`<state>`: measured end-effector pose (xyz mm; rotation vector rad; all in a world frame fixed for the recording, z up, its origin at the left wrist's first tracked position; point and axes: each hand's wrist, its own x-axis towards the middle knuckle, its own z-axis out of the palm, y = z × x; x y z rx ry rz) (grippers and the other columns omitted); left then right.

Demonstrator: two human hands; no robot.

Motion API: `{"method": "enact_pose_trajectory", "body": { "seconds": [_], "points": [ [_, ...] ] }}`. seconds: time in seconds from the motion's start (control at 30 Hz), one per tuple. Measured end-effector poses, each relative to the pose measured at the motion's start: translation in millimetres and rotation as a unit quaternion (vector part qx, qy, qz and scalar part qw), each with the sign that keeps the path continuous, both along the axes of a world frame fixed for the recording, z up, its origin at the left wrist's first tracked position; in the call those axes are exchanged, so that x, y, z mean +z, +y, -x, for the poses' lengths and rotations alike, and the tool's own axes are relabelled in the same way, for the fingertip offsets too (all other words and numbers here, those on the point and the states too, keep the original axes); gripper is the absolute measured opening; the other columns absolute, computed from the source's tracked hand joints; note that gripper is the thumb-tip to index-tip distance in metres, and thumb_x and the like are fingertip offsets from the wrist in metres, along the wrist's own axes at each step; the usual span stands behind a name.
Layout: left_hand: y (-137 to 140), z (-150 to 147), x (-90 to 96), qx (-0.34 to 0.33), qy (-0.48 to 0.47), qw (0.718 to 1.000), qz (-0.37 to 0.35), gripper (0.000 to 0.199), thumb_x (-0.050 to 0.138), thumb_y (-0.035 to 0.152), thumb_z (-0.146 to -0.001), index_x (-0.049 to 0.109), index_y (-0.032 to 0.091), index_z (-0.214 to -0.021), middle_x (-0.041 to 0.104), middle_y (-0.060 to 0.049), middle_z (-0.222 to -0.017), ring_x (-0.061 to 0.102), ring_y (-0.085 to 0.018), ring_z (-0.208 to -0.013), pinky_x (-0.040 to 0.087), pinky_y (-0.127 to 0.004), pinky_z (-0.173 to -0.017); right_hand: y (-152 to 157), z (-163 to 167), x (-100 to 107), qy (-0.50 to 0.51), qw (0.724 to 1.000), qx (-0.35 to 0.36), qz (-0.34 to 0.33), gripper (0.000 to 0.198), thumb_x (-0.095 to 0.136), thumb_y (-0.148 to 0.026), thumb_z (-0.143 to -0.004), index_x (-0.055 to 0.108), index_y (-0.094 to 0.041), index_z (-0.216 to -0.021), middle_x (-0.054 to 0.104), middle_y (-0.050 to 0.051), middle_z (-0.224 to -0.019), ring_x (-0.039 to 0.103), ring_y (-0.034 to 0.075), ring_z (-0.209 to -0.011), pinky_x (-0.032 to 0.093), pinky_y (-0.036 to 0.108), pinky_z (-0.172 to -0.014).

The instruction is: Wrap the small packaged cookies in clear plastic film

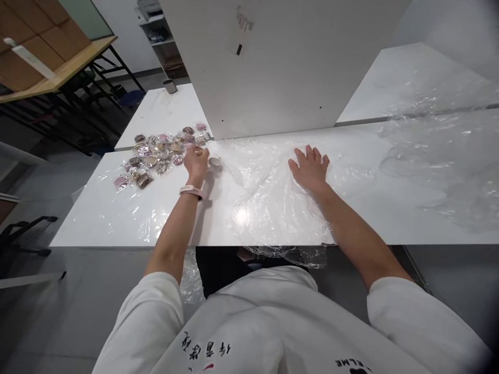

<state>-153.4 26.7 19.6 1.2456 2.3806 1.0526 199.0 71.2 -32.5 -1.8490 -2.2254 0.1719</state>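
My left hand (pixel 196 162) is at the right edge of a pile of small clear-wrapped packets (pixel 159 148), some pink, some brown or yellowish. Its thumb and fingers are curled together, and what lies between them is too small to name. Just right of that hand is a small round item (pixel 214 164), blurred. A thin clear plastic sheet (pixel 265 192), wrinkled and shiny, spreads over the white table (pixel 206 223). My right hand (pixel 311 169) rests on this sheet, palm down with fingers spread, holding nothing.
A tall white panel (pixel 288 62) stands upright behind the sheet. More clear plastic (pixel 448 161) covers the right side. A small dark cup (pixel 170 86) stands at the back left. Beyond are a wooden-topped table (pixel 86 54) with cardboard boxes (pixel 35 31) and a shelf (pixel 158 39).
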Motion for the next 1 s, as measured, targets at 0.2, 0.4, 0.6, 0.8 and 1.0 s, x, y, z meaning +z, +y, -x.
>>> {"method": "enact_pose_trajectory", "body": {
  "seconds": [0.2,0.4,0.6,0.8,1.0],
  "points": [
    [-13.1,-32.6,-3.8,-0.066,0.171,0.981,0.070,0.036,0.042,0.030,-0.099,0.065,0.032,-0.127,0.057,-0.011,-0.129,0.057,-0.029,-0.119,0.050,-0.046,-0.095,-1.3,-0.5,0.6,0.007,1.000,0.002,0.004,0.065,0.018,-0.056,-0.101,0.041,-0.026,-0.153,0.028,0.011,-0.167,0.020,0.033,-0.154,0.015,0.062,-0.122],
    [-24.4,-40.5,10.4,-0.228,0.180,0.935,0.204,0.069,0.055,0.032,-0.085,0.042,0.027,-0.153,0.031,-0.011,-0.165,0.027,-0.038,-0.150,0.032,-0.060,-0.117,-0.4,-0.5,-1.3,0.030,1.000,0.010,0.001,0.065,0.018,-0.057,-0.100,0.041,-0.027,-0.153,0.027,0.010,-0.167,0.018,0.034,-0.154,0.013,0.064,-0.121],
    [-23.4,-29.8,-1.8,-0.213,0.241,0.936,0.145,0.053,0.048,0.036,-0.094,0.050,0.026,-0.145,0.045,-0.011,-0.156,0.036,-0.035,-0.144,0.031,-0.058,-0.118,-0.5,-0.3,1.3,0.033,0.999,0.007,0.006,0.066,0.018,-0.057,-0.100,0.041,-0.027,-0.154,0.027,0.009,-0.168,0.018,0.034,-0.154,0.013,0.064,-0.121],
    [-51.8,22.0,-4.6,-0.093,0.282,0.946,0.127,0.051,0.040,0.016,-0.097,0.043,0.019,-0.148,0.050,-0.017,-0.144,0.048,-0.036,-0.129,0.046,-0.055,-0.103,-4.0,0.1,8.7,0.004,0.999,0.009,0.031,0.066,0.016,-0.058,-0.101,0.040,-0.028,-0.156,0.024,0.008,-0.169,0.015,0.031,-0.156,0.014,0.061,-0.123],
    [-79.3,54.9,17.9,-0.053,0.280,0.948,0.141,0.046,0.044,0.005,-0.091,0.055,0.022,-0.133,0.063,-0.008,-0.118,0.059,-0.027,-0.107,0.049,-0.051,-0.100,-3.5,0.7,7.5,0.000,1.000,0.014,0.028,0.067,0.015,-0.058,-0.102,0.037,-0.027,-0.156,0.023,0.008,-0.169,0.014,0.032,-0.156,0.013,0.064,-0.122]
  ]
}}
